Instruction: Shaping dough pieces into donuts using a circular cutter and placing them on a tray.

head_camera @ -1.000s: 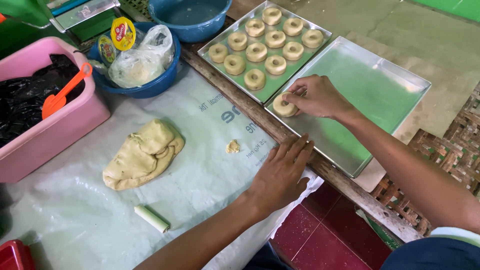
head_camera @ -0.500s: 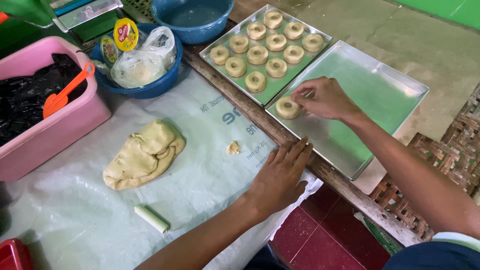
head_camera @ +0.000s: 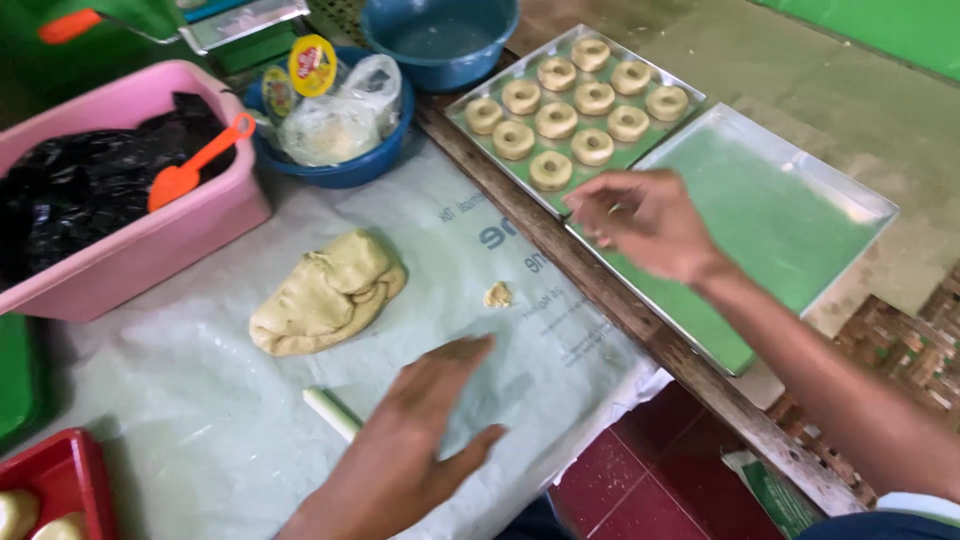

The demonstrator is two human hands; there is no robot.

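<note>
Your right hand (head_camera: 645, 222) hovers over the near corner of the empty green-lined tray (head_camera: 790, 215), fingers loosely curled and apart, its grip holding nothing you can see — what lies under the palm is hidden. Your left hand (head_camera: 420, 440) hangs flat and open above the plastic sheet (head_camera: 200, 440) on the counter, also empty, nearest the small white stick (head_camera: 332, 412) and well apart from the big lump of dough (head_camera: 325, 292). A small scrap of dough (head_camera: 497, 294) sits alone between the lump and the trays. The risk, as you stand: a sweep of the left hand could drag the loose sheet and pull lump and scrap toward the counter's edge — and the right wrist passes close enough to the filled tray (head_camera: 470, 92) to dent the nearest ring. Counted: nine dough rings (head_camera: 551, 170) on that tray, two metal trays, one lump, one scrap, one stick, two blue bowls (head_camera: 440, 35), one pink tub (head_camera: 150, 250) with an orange scoop (head_camera: 195, 165).
</note>
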